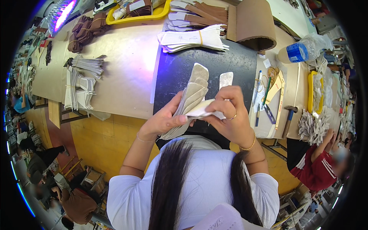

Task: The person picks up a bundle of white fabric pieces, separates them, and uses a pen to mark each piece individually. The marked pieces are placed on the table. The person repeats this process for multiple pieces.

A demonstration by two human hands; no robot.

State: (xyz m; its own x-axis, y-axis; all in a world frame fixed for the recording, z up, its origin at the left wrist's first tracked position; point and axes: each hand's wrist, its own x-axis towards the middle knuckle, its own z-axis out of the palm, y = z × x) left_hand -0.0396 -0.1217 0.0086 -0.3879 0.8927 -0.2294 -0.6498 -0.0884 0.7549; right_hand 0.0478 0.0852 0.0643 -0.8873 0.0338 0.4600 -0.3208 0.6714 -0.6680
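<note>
A fanned stack of flat, elongated grey-beige pieces [194,86] is held in front of the body, above a black, scuffed work surface [172,74]. Its lower part is gripped by the left hand [168,117], of which the thumb is laid on top and the fingers are curled around the side; by this grip, probably, the layers are prevented from slipping while their upper ends are spread like steps. By the right hand [230,109], with fingers bent and nearly closed, a thin whitish piece [202,109] is pinched at its edge and lies across the stack; it seems to be turned so that it can be separated, but whether it is fully loose cannot be told.

A single pale, rounded piece [226,78] is seen just beyond the right hand, by which its lower end is hidden. At the far side, a white bundle tied with a rubber band [193,38] is placed, and behind it a curved brown cardboard sheet [256,25] is stood. To the right, a hammer with a wooden handle [289,122] and a clear bottle with blue label [297,52] are set well apart from the hands, so the work is not obstructed by them.
</note>
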